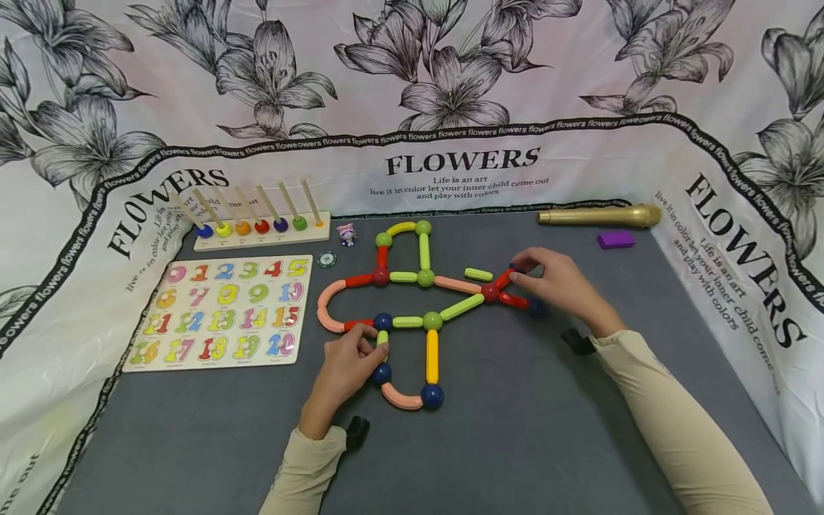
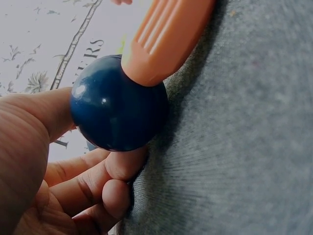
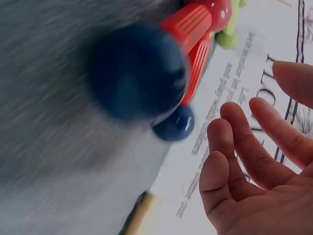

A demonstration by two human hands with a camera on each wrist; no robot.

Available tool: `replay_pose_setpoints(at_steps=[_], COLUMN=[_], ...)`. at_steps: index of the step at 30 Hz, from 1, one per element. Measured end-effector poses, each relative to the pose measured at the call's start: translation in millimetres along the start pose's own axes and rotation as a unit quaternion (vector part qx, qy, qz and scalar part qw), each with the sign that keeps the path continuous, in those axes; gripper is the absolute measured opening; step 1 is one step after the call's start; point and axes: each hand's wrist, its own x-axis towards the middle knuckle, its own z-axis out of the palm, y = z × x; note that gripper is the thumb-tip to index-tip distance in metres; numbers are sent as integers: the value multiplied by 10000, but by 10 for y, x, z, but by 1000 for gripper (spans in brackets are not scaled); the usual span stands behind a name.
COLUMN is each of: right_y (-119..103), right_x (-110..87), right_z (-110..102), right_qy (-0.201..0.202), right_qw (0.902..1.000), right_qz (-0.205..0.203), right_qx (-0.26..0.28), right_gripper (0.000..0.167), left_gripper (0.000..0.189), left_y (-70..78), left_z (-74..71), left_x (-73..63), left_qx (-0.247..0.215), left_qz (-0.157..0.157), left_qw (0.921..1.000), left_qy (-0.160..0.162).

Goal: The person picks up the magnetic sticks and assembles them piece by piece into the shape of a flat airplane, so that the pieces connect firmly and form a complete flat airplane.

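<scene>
A flat figure of coloured sticks and balls lies on the grey table. My left hand [image 1: 347,363] is at its near left part, beside a short green stick [image 1: 383,346]. Thumb and fingertips pinch a blue ball [image 2: 117,105] from which a salmon curved stick [image 2: 166,41] extends. At the figure's right end, a dark red ball [image 1: 491,292] joins two red sticks [image 1: 513,300] tipped with blue balls [image 3: 139,73]. My right hand [image 1: 547,280] is beside the upper tip; its wrist view shows the fingers [image 3: 264,166] spread and holding nothing.
A loose green stick [image 1: 478,274] lies above the figure. Left of it are a number board [image 1: 305,300], a pegged counting stand [image 1: 257,239], a small figurine [image 1: 347,234] and a round chip [image 1: 327,259]. A gold microphone [image 1: 599,216] and purple block [image 1: 616,239] lie at back right.
</scene>
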Motion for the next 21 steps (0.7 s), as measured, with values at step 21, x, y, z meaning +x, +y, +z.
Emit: replay_pose_setpoints(at_steps=[21], right_y=[-226], right_x=[755], right_z=[415], right_qy=[-1222], right_qw=[9874], right_qz=[-529], right_qx=[-858], right_gripper=[14], left_gripper=[30], left_y=[-28], left_z=[-26], left_x=[11], left_qx=[70], left_qz=[36], left_qw=[10000], left_qy=[42])
